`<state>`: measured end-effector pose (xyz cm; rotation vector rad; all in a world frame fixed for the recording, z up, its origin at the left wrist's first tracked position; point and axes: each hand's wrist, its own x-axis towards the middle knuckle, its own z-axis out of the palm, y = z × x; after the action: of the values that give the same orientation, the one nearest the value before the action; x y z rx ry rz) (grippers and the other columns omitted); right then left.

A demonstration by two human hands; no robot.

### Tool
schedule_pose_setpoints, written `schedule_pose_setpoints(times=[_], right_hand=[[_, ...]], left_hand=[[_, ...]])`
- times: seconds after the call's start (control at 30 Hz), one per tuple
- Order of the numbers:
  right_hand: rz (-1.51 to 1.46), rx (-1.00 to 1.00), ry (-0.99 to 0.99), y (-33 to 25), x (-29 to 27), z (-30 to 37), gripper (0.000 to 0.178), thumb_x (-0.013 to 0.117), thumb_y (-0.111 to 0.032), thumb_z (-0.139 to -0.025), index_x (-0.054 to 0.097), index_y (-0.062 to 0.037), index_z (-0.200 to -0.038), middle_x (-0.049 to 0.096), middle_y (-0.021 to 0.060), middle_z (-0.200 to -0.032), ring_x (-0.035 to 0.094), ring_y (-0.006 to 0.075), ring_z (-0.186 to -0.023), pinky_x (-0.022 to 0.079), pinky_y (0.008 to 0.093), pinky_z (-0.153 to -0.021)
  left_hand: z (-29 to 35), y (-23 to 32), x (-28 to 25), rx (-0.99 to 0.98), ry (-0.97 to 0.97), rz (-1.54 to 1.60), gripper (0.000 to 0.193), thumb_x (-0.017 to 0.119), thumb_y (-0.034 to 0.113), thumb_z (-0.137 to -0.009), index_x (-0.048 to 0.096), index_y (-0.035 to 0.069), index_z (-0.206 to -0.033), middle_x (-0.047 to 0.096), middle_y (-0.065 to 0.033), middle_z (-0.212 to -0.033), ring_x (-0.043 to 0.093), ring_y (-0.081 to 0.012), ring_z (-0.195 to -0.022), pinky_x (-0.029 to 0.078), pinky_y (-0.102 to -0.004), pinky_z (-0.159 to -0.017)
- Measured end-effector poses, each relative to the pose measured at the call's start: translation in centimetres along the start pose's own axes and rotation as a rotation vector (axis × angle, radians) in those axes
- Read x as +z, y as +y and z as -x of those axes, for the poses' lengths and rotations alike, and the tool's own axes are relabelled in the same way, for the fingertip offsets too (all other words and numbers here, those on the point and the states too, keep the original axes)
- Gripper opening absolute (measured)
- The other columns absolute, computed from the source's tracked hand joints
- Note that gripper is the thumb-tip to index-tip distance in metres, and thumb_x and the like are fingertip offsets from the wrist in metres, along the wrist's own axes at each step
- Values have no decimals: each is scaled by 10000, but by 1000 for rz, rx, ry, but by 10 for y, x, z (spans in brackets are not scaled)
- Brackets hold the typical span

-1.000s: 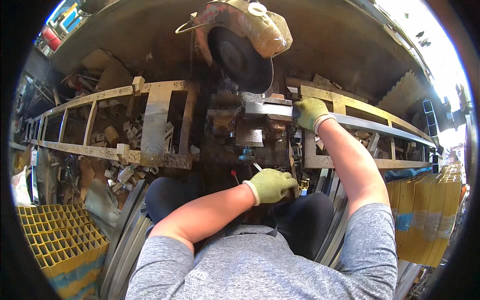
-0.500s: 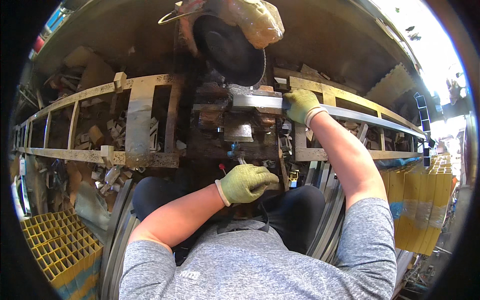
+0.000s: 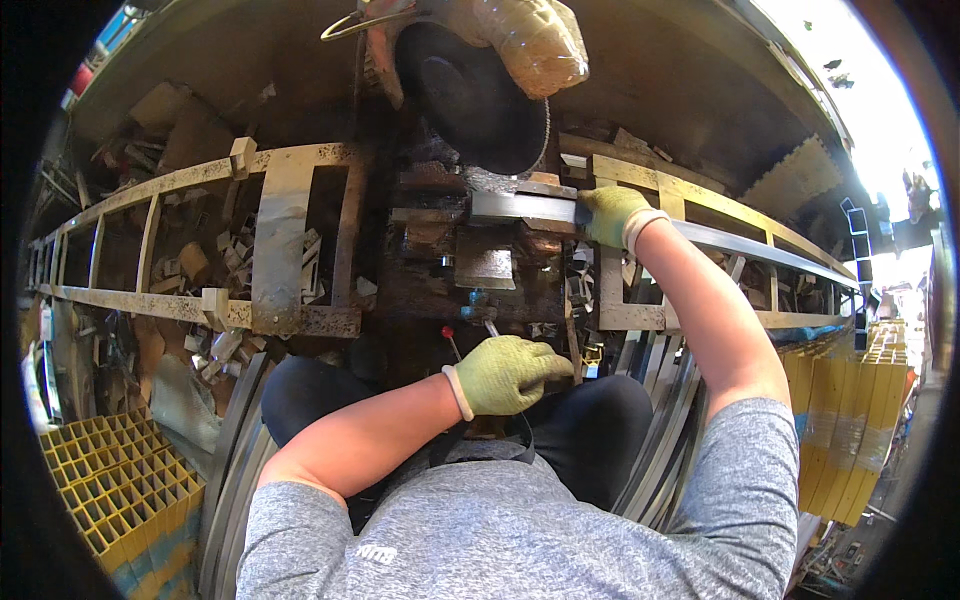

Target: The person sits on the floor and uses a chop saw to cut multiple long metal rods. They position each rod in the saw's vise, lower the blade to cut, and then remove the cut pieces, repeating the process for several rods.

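My right hand (image 3: 614, 216), in a yellow-green glove, is closed around a long silver metal bar (image 3: 525, 207) at the right side of the vise. One end of the bar lies in the vise below the dark round saw blade (image 3: 470, 98); the rest runs off to the right. My left hand (image 3: 508, 376), gloved alike, is curled over the near end of a short metal handle (image 3: 490, 327) in front of the vise (image 3: 484, 268). The glove hides most of this handle. Just left of it stands a thin lever with a red knob (image 3: 447, 332).
Yellowish metal frames (image 3: 280, 230) extend left and right of the saw, with offcuts lying below. Bundles of yellow square tubes stand at lower left (image 3: 120, 480) and right (image 3: 835, 425). Long grey bars (image 3: 660, 410) lie beside my legs. A wrapped saw housing (image 3: 535, 45) overhangs the blade.
The whole view has shifted slightly. My left hand has moved a little to the right. My right hand keeps its hold on the metal bar, which stays in the vise.
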<state>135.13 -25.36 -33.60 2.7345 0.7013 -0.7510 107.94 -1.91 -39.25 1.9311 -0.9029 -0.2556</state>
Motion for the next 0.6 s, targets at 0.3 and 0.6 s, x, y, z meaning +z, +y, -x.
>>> schedule_pose_setpoints(times=[0.3,0.6], right_hand=[[92,126,-22,-28,-2,2,389,740,-117,-993,875,-49,-1352,867,240,-1362,841,414,-1288,682,515,-1072],[121,167,-39,-31,7,-3,476,794,-114,-993,828,-59,-1465,839,240,-1457,814,405,-1365,671,512,-1110]], left_hand=[[-27,-2,31,-30,-98,-191,380,778,196,-996,797,143,-1371,821,-162,-1206,814,-413,-1134,649,-563,-980],[-62,-75,136,-378,-696,-631,408,716,288,-1094,858,228,-1472,869,-70,-1408,834,-326,-1305,658,-516,-994]])
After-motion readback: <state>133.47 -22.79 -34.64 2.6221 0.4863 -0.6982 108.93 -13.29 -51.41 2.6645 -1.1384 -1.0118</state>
